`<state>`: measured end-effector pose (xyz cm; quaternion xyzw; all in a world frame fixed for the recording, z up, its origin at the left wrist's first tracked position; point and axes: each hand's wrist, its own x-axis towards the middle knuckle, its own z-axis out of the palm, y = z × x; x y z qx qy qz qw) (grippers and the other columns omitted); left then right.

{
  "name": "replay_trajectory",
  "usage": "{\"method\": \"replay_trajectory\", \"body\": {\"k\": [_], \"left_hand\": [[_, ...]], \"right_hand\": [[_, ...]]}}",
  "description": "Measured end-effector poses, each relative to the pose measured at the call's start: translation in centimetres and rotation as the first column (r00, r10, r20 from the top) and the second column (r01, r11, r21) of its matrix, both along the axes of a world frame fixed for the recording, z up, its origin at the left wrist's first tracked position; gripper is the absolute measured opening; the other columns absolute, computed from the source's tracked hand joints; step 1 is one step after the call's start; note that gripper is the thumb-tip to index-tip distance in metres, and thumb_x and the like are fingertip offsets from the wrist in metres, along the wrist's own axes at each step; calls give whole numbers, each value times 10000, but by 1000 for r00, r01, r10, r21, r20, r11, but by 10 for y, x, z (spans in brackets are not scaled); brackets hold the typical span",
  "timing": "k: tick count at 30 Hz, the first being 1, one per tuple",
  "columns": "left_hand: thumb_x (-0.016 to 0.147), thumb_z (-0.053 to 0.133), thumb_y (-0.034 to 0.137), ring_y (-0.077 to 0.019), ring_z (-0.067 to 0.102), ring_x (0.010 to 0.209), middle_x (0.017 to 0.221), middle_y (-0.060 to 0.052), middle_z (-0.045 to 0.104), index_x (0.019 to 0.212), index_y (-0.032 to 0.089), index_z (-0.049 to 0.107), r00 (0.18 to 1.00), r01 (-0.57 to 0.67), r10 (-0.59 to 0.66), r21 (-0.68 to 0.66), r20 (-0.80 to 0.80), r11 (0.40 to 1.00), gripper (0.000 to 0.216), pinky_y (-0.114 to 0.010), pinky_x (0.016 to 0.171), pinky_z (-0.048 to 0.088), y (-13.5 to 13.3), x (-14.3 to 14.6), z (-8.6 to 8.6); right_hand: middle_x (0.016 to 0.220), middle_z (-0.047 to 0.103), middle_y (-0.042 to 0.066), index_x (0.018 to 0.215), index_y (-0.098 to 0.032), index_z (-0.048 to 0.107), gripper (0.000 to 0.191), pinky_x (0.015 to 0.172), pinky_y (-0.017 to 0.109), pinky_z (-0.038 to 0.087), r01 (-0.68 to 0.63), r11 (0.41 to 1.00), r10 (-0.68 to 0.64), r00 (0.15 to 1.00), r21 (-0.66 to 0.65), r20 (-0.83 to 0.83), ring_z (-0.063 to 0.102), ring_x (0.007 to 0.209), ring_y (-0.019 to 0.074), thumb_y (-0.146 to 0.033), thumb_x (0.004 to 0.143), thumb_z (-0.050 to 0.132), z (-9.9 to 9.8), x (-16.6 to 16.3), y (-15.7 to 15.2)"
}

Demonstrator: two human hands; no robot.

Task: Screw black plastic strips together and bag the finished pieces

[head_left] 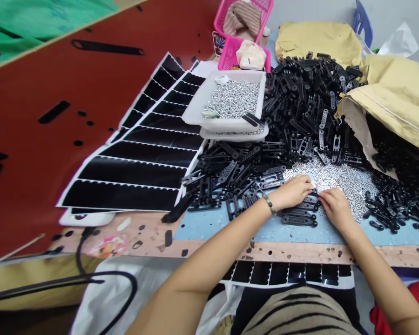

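Note:
My left hand (297,190), a beaded bracelet at its wrist, has its fingers pinched together over a small row of black slotted plastic pieces (299,217) with round knobs at their right ends. Opposite it, my right hand (337,208) is closed too, thumb and fingertips together. Between the fingertips of both hands shows a dark plastic piece (314,191), mostly covered by the fingers. Just beyond lies a spread of small silver metal pins (347,182). To the right is a pile of small black knobbed parts (387,204).
A large heap of black slotted pieces (300,93) fills the back. Left of it, a white tub (192,108) of silver pins stands on another tray. Sheets of black strips (143,153) lie further left. Yellow sacks (398,93) and pink baskets (226,56) stand behind.

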<state>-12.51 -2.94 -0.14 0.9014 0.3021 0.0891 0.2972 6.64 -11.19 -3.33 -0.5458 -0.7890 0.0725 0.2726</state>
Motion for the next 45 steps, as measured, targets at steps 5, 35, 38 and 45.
{"method": "replay_trajectory", "body": {"k": [5, 35, 38, 45], "left_hand": [[889, 477, 154, -186, 553, 943, 976, -59, 616, 921, 173, 676, 1000, 21, -21, -28, -22, 999, 202, -300, 886, 417, 8, -3, 5], [895, 441, 225, -200, 596, 848, 889, -52, 627, 872, 186, 513, 981, -185, 191, -154, 28, 971, 85, -322, 793, 469, 30, 51, 12], [911, 410, 216, -193, 594, 887, 946, -61, 620, 998, 180, 490, 975, -193, 208, -168, 75, 967, 124, -316, 808, 466, 26, 55, 19], [919, 417, 244, -193, 593, 875, 959, -56, 621, 975, 186, 509, 950, -160, 196, -159, 243, 974, 122, -327, 800, 468, 10, 33, 39]], "right_hand": [[940, 679, 83, 992, -210, 673, 209, 809, 385, 462, 46, 996, -48, 998, -78, -27, 590, 883, 226, -286, 939, 485, 2, -5, -3], [899, 623, 109, 1015, -183, 646, 248, 753, 377, 465, 481, 871, -468, 875, -101, 123, 586, 823, 237, -280, 921, 437, 38, 94, -8], [970, 578, 82, 1114, -221, 639, 294, 812, 362, 486, 323, 941, -338, 910, -100, -240, 587, 902, 205, -303, 930, 425, 53, 68, 5], [967, 658, 59, 1006, -218, 603, 175, 775, 337, 498, 105, 980, -170, 887, -171, -429, 616, 842, 188, -287, 877, 508, 82, 13, 32]]}}
